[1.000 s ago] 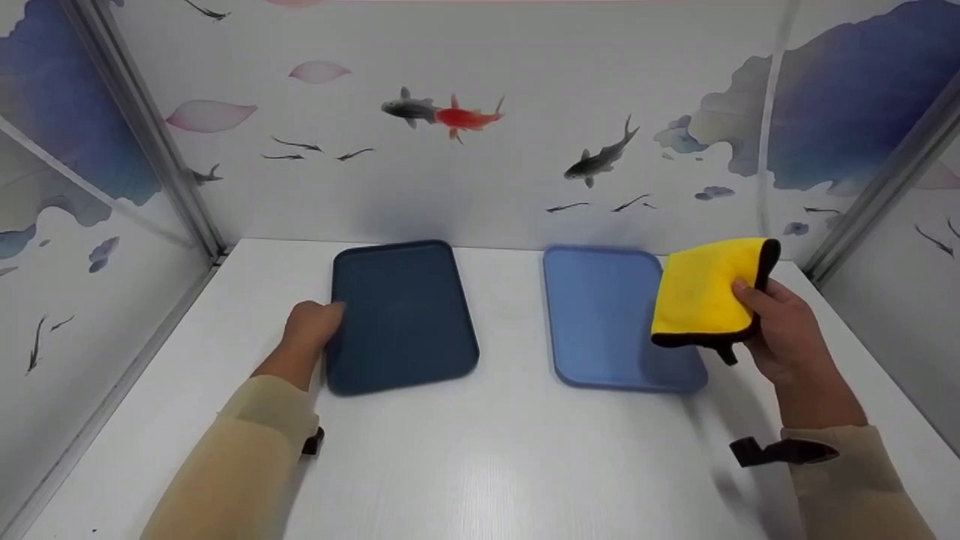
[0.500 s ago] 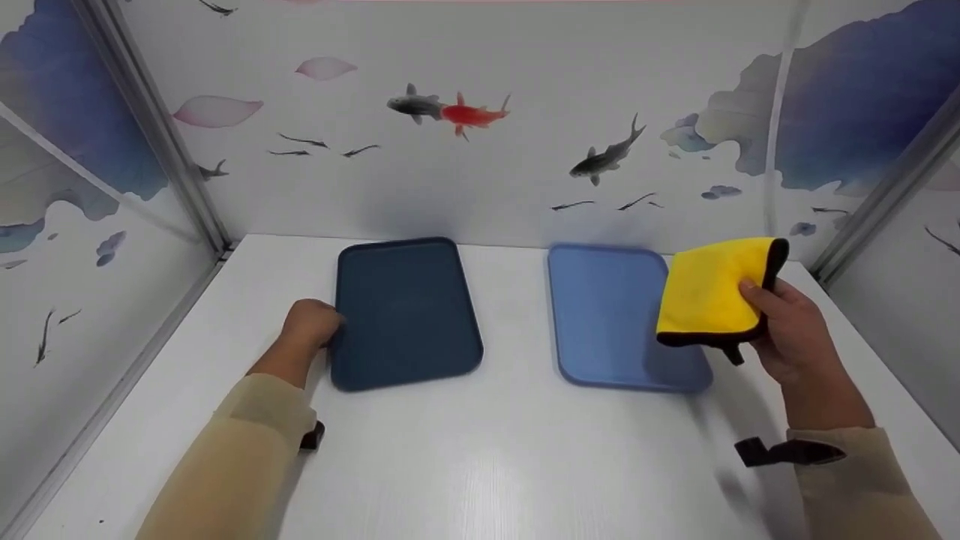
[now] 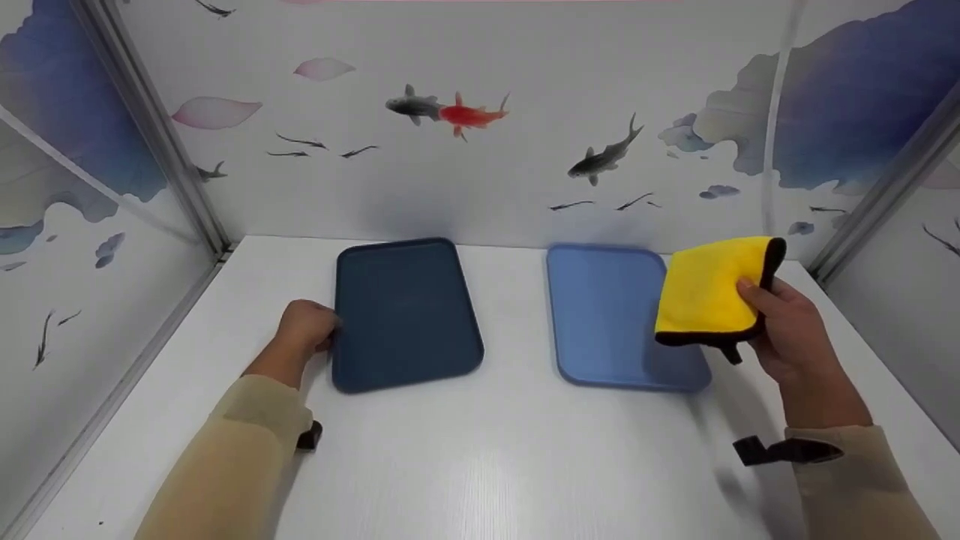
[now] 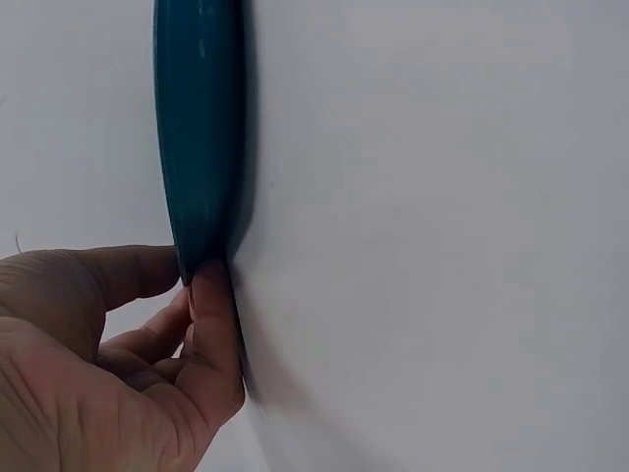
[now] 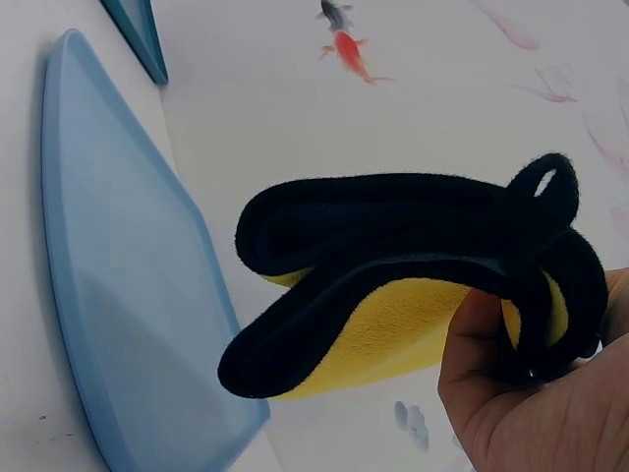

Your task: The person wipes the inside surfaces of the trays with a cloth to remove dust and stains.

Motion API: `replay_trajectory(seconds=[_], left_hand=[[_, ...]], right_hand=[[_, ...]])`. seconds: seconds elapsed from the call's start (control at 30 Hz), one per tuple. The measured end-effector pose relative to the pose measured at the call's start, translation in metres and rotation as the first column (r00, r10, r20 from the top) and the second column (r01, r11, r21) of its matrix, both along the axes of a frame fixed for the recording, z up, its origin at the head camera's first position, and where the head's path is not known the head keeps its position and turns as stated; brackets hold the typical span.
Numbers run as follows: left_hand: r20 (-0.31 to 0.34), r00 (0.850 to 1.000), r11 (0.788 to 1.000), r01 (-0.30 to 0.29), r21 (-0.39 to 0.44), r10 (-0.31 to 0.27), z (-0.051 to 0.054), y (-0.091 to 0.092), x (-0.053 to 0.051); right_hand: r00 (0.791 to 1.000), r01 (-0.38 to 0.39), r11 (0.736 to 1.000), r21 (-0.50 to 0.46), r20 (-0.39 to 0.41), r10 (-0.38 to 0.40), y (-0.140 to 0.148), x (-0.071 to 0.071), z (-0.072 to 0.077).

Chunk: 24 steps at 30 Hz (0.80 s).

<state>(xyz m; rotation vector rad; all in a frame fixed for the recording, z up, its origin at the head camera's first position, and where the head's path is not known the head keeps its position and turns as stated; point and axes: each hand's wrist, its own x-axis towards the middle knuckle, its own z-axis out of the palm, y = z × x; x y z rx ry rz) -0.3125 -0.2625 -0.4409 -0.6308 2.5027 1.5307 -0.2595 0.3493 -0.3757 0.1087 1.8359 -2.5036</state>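
A dark blue tray lies flat on the white table at left. My left hand is at its left edge; in the left wrist view the thumb and curled fingers pinch the tray's rim. My right hand grips a folded yellow cloth with black edging, thumb on the near face. The cloth is held in the air over the right side of a lighter blue tray. In the right wrist view its folded layers and a small black loop show.
White table surface lies between and in front of the two trays. Behind them stands a white wall printed with fish and petals. Side panels with grey metal corner posts bound the table left and right.
My left hand has shifted slightly left along the tray's edge, its thumb now overlapping the tray less. The cloth and right hand stay nearly still; the head view has shifted a little.
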Motion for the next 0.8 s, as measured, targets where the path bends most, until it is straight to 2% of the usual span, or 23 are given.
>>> replay_trajectory(seconds=[0.23, 0.43, 0.67, 0.8], left_hand=[[-0.025, 1.0, 1.0, 0.005, 0.024, -0.004, 0.0012, -0.0041, 0.0027], [0.024, 1.0, 0.995, 0.013, 0.099, -0.016, 0.0031, -0.0053, 0.0013], [0.076, 0.997, 0.969, 0.003, 0.247, -0.022, 0.0048, -0.0031, 0.0027], [0.1, 0.995, 0.948, -0.014, 0.318, -0.019, 0.0021, 0.0, 0.0021]], right_hand=[[1.0, 0.004, 1.0, 0.01, 0.009, -0.004, 0.0002, -0.0001, 0.0015], [1.0, 0.006, 1.0, 0.017, 0.006, -0.006, 0.001, 0.0, 0.0019], [1.0, -0.007, 1.0, 0.012, -0.021, 0.008, 0.0019, -0.0011, -0.0003], [0.999, -0.017, 1.0, 0.023, -0.034, 0.017, 0.0018, -0.0013, -0.0013]])
